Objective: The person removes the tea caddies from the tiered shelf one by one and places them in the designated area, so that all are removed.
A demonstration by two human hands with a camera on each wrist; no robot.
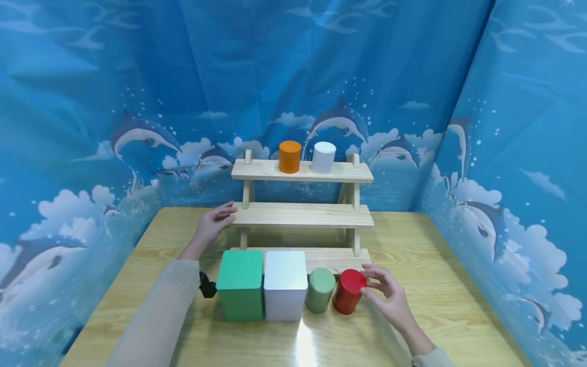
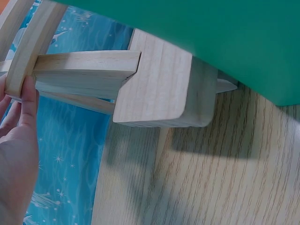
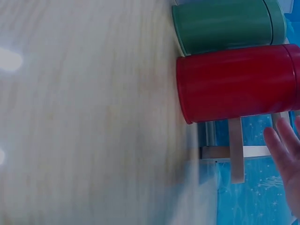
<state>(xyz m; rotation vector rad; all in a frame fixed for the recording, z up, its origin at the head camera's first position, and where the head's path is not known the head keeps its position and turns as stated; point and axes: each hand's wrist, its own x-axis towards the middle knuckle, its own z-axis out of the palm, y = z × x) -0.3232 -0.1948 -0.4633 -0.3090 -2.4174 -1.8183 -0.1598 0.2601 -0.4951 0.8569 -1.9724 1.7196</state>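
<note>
Stand (image 1: 352, 196) has three tiers; the left hand (image 1: 212, 227) pinches the left end of its middle shelf (image 1: 302, 215). The right hand (image 1: 391, 298) has loose fingers, grasping nothing, at the side of the red can (image 1: 347, 298), upright on the table (image 1: 403, 239). Leftward stand the green can (image 1: 319, 293), white box (image 1: 285, 285) and green box (image 1: 240, 285). The top shelf (image 1: 261, 171) bears the orange can (image 1: 289, 158) and white can (image 1: 323, 159)

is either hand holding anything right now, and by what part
The left hand pinches the middle shelf by its left end. The right hand is beside the red canister; whether it grips it cannot be told.
</note>
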